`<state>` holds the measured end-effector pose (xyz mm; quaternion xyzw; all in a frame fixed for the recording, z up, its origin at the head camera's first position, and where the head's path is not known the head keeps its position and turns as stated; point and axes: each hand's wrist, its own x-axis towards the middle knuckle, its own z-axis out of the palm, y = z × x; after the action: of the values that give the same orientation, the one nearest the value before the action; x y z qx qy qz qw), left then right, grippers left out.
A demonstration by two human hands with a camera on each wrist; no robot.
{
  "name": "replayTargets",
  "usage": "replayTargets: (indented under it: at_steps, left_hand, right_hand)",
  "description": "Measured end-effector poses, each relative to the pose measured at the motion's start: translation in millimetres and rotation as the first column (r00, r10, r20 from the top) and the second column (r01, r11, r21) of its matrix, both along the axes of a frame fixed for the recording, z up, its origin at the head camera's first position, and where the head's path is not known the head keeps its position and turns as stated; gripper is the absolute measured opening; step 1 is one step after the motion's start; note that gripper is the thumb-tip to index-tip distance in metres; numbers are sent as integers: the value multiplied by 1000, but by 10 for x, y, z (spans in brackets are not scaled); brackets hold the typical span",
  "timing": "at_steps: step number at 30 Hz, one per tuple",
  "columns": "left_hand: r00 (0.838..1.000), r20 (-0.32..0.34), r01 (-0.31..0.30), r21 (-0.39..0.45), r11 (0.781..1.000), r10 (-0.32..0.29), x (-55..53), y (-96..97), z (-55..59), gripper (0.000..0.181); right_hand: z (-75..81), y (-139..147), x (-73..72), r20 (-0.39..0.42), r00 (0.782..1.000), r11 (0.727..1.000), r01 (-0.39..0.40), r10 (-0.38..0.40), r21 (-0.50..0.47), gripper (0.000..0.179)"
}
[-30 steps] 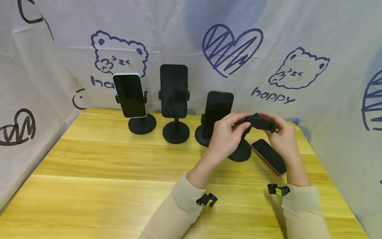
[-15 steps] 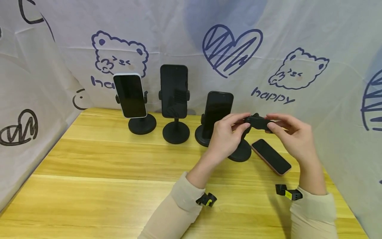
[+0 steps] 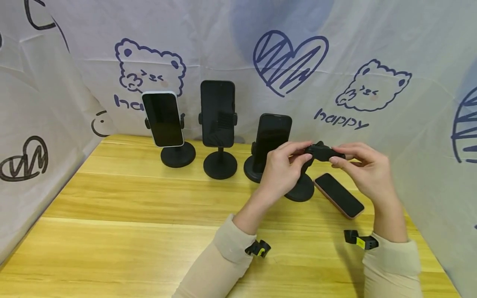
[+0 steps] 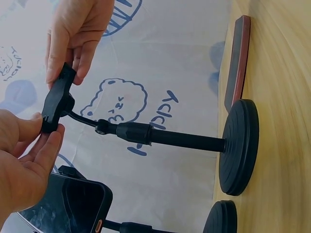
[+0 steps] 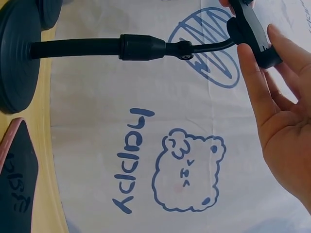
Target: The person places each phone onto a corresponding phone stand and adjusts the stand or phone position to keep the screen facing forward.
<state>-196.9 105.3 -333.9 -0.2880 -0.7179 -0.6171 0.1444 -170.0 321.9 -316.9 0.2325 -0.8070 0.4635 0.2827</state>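
A black phone stand (image 4: 180, 140) stands upright on its round base (image 3: 299, 188), and its clamp head (image 3: 321, 152) is between my two hands. My left hand (image 3: 282, 165) pinches the left end of the clamp with thumb and fingers. At the opposite end, my right hand (image 3: 367, 169) pinches the clamp between thumb and fingertips; the right wrist view shows its fingers (image 5: 256, 85) around that end. A phone with a pink edge (image 3: 339, 195) lies face up on the table below my right hand, beside the stand's base.
Three more stands hold phones upright along the back: a white-edged phone (image 3: 163, 119), a tall black phone (image 3: 218, 114) and a black phone (image 3: 272, 138) partly behind my left hand. A printed cloth (image 3: 223, 41) hangs behind the wooden table (image 3: 130, 248).
My right hand has shifted right and turned, going from behind the clamp's right end to pinching it with the thumb in front. The clamp swung slightly. My left hand stayed in place.
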Motion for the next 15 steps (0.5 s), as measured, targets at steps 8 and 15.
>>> replayTargets:
  at_steps: [8, 15]
  left_hand:
    - [1000, -14, -1, 1, 1000, 1, -14, -2, -8, 31]
    - [1000, -6, -5, -6, 1000, 5, -14, -2, 1, 32]
  right_hand:
    - [-1, -22, 6, 22, 1000, 998, 1, 1, -62, 22]
    - [39, -1, 30, 158, 983, 995, 96, -93, -14, 21]
